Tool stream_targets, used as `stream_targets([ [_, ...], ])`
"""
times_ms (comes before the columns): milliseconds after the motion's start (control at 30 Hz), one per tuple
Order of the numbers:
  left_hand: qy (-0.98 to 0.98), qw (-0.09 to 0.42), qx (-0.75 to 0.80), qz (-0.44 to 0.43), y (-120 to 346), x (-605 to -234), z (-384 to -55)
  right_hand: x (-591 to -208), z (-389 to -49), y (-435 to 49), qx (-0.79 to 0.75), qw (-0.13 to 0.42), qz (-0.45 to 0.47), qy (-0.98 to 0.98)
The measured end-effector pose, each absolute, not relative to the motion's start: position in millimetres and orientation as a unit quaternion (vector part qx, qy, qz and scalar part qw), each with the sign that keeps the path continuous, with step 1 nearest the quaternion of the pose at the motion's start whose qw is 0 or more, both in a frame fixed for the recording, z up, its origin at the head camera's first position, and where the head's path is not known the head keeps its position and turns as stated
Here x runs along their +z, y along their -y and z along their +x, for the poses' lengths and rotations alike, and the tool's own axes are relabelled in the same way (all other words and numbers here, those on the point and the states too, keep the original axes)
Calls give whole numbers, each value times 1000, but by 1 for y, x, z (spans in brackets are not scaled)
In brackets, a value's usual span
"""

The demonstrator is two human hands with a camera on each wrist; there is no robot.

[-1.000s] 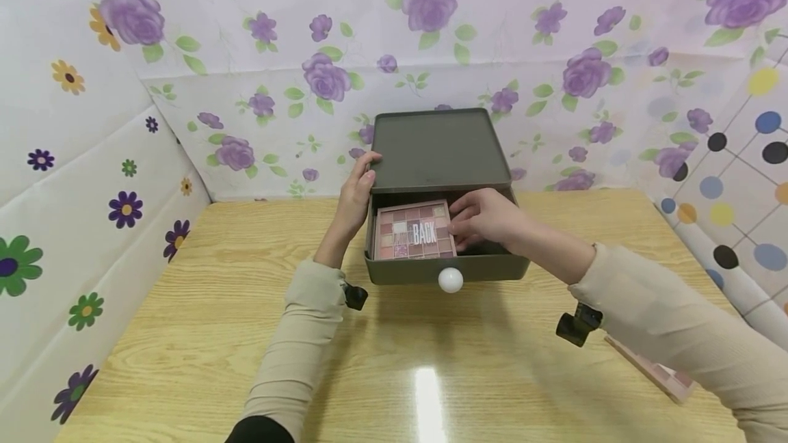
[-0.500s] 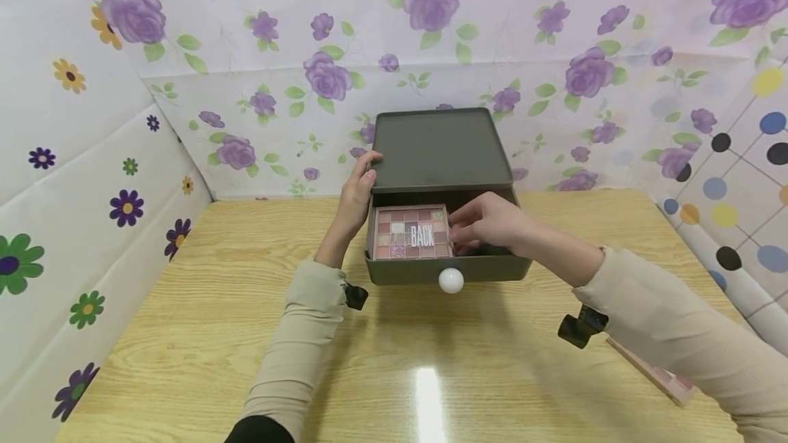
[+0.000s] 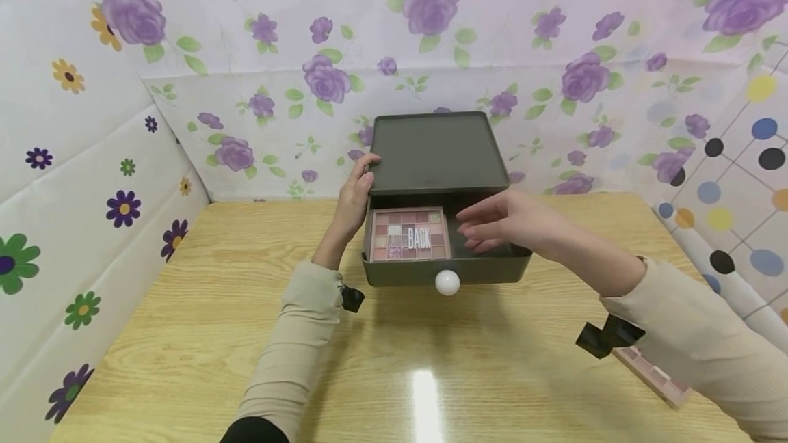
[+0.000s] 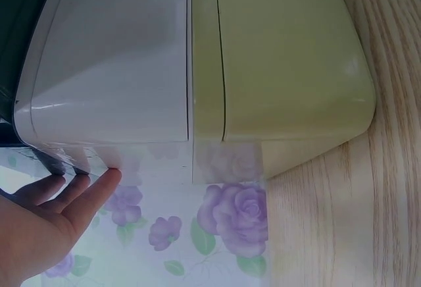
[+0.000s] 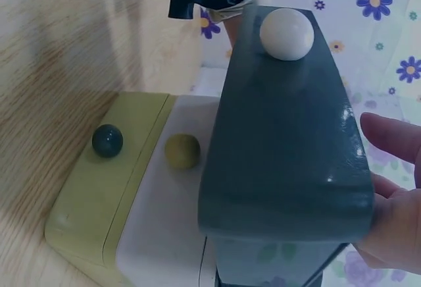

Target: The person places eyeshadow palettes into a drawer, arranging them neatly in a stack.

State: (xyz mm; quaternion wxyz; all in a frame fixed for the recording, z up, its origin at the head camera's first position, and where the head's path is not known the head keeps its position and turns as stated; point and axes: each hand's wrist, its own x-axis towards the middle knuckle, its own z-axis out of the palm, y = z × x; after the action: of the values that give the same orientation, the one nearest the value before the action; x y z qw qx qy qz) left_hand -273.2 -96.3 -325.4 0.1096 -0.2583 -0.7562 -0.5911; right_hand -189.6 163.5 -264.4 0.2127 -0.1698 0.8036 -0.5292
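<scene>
An eyeshadow palette (image 3: 400, 236) with "BACK" on its cover lies in the left part of a pulled-out dark green drawer (image 3: 400, 275). My right hand (image 3: 520, 223) hovers over the drawer's right half, fingers extended and apart from the palette, holding nothing. In the right wrist view, part of that hand (image 5: 395, 201) shows beside the drawer with its white knob (image 5: 287, 33). My left hand (image 3: 353, 200) rests against the left side of the drawer cabinet (image 3: 437, 152). The left wrist view shows its fairly straight fingers (image 4: 92, 198) touching the cabinet.
Below the green drawer are a white drawer (image 5: 168, 201) and a yellow-green drawer (image 5: 99, 182), both pushed in. A second palette (image 3: 652, 376) lies on the wooden table (image 3: 246, 333) at the right, partly under my right sleeve. A flowered sheet (image 3: 277, 53) hangs behind.
My right hand has let go of the palette's right edge and moved right, its fingers straightening. The palette has settled lower and slightly left in the drawer. My left hand stays put.
</scene>
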Motion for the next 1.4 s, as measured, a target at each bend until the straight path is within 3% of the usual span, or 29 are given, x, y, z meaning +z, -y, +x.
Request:
stream_targets([
  [467,753,116,-592,-261,97,-328,-273,-258,-172,-190,-548,200,-186,-790],
  [867,746,131,-594,-273,97,-331,-277,-266,-156,-243,-539,150,-310,-769],
  [1100,750,124,-592,-268,97,-330,-275,-278,-158,-269,-552,176,-376,-723],
  [1400,745,138,-593,-271,100,-354,-302,-297,-160,-295,-553,195,-412,-698],
])
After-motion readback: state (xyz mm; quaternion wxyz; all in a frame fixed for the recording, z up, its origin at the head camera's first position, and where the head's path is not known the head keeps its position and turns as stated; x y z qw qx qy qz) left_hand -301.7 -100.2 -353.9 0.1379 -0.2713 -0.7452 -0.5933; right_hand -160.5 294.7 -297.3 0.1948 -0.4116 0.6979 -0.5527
